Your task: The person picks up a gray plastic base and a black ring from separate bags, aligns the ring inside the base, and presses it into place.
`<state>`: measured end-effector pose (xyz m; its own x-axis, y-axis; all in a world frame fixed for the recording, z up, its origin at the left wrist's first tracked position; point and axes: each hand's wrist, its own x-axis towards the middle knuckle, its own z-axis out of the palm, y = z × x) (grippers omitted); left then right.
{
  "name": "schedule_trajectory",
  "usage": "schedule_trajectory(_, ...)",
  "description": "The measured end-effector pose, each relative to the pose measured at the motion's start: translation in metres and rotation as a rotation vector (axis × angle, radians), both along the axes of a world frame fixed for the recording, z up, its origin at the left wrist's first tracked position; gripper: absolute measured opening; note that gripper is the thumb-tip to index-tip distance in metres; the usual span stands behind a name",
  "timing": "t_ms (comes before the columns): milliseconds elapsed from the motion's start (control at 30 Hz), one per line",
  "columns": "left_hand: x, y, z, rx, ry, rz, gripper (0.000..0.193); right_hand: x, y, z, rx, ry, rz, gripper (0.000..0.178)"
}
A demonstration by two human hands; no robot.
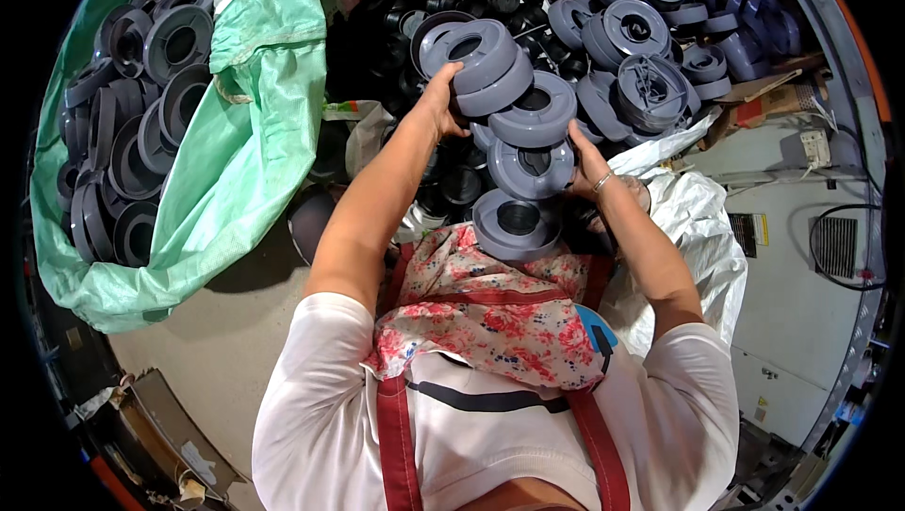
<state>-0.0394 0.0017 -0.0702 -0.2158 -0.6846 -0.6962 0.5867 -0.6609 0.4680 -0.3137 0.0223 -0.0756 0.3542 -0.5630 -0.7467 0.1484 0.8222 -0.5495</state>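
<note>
In front of me is a cluster of several round grey plastic rings with a hole in the middle. My left hand is closed on the left side of an upper grey plastic ring, its thumb on the outer wall. Opposite it, my right hand grips the right edge of a lower grey plastic ring; its fingers are partly hidden. Below these, another ring overlaps them at a tilt. The lowest ring rests against my floral apron.
A green woven sack full of similar rings stands at left. Small black round parts lie in a dark heap ahead. More grey rings pile up at far right, near a white sack and a pale cabinet.
</note>
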Motion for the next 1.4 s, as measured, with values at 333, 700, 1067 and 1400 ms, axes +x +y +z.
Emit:
schedule_trajectory(333, -0.005, -0.005, -0.017, -0.068, 0.022, 0.075, 0.076, -0.004, -0.025, -0.01, -0.257, -0.035, -0.214, 0.049)
schedule_trajectory(700, -0.007, 0.024, 0.076, -0.49, 0.381, 0.323, 0.053, 0.033, -0.038, 0.102, -0.685, -0.121, -0.29, 0.037)
schedule_trajectory(1067, 0.291, 0.142, 0.326, -0.98, -1.307, 1.12, 0.032, 0.327, -0.097, 0.331, -1.539, -0.075, 0.533, 0.067)
schedule_trajectory(1400, 0.059, 0.056, 0.033, -0.451, -0.811, 0.025, 0.056, 0.112, -0.118, 0.04, -1.177, 1.205, 1.319, 0.103)
